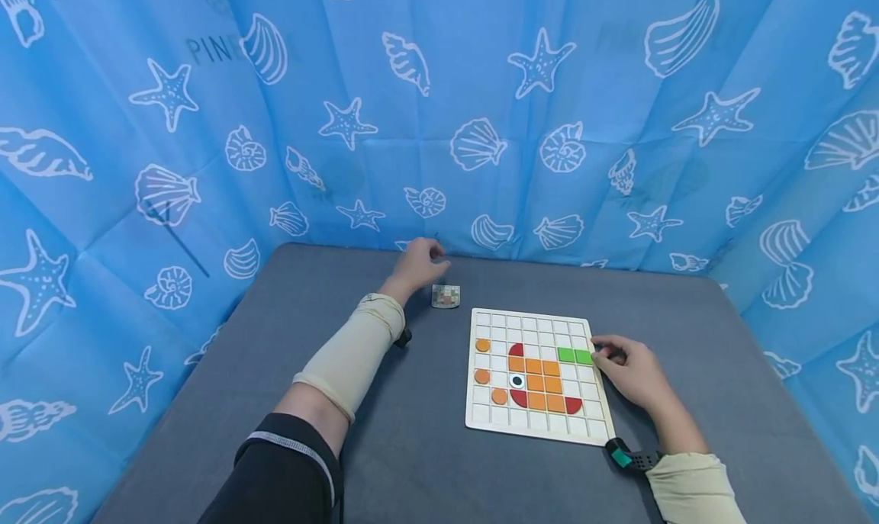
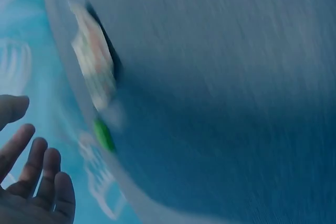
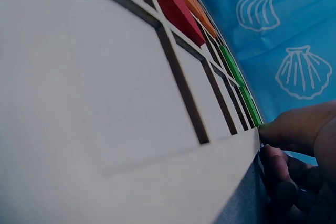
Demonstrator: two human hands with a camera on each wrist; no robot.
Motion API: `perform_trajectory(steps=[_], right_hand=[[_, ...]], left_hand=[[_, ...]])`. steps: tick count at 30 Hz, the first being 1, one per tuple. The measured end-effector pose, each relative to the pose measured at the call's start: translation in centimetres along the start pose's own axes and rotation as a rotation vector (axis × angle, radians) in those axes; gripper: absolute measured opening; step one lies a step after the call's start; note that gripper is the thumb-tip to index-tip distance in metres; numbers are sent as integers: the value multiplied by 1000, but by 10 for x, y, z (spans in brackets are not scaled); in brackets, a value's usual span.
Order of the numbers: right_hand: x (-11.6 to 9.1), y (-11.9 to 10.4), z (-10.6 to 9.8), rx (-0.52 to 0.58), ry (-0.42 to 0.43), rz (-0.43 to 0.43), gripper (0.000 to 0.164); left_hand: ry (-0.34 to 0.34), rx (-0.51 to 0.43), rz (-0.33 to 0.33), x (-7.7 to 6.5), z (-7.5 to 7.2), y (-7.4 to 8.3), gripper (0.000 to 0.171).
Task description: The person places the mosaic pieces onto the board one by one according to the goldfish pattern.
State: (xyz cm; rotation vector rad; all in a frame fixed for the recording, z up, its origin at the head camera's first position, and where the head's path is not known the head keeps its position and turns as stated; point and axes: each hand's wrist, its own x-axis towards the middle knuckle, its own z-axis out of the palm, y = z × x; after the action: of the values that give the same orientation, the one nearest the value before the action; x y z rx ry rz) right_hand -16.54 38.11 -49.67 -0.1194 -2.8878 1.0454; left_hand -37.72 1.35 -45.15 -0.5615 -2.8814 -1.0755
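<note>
My left hand [image 1: 416, 263] is above the far part of the table, fingers loosely bent; the left wrist view shows this hand [image 2: 37, 182] with nothing between its fingers. Just right of it lies a small printed card [image 1: 446, 296], blurred in the left wrist view, with a green piece [image 2: 104, 135] near it. My right hand [image 1: 635, 371] pinches the right edge of a white grid board [image 1: 542, 431], thumb on top and fingers curled below. Two green square tiles [image 1: 574, 355] fill cells beside that thumb. Orange square tiles [image 1: 534, 384], red rounded tiles [image 1: 573, 406] and an eye tile [image 1: 516, 380] form a figure.
Several orange round tiles [image 1: 482, 375] sit in the board's left columns. A grey cloth covers the table [image 1: 412, 448]. Blue curtains [image 1: 439, 89] with white shells and starfish stand behind it and at both sides.
</note>
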Motion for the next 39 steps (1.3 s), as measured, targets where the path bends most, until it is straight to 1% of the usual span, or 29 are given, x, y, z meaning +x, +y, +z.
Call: perform_trajectory(steps=[2,5,9,11,15,18,20,24,30,39], right_hand=[[0,0,1,3,-2,3,37],[0,0,1,1,-2,5,37],[0,-2,0,-1,1,4,36],[0,-2,1,3,-1,4,37],[-1,-4,2,7,-2,3,37],[-2,-5,2,10,-1,5,37],[-1,-5,3,11,-3,4,37],[-1,-5,2,11,0,0,37],[-1,-5,1,12,4,2,37],[0,-3,0,6,11,10,37]], left_hand=[[11,13,-48,3,-6,-10,33],[-1,13,-111,6,-12,-21,36],[-30,-3,-184,10,-14,-28,42],[-53,12,-216,11,-12,-30,44],[-75,68,-258,8,-6,-29,48],[-73,122,-292,7,0,-31,50],[-68,164,-316,10,3,-34,49],[-59,207,-335,13,7,-37,44],[-64,204,-336,12,7,-34,38],[-44,234,-296,14,8,-28,30]])
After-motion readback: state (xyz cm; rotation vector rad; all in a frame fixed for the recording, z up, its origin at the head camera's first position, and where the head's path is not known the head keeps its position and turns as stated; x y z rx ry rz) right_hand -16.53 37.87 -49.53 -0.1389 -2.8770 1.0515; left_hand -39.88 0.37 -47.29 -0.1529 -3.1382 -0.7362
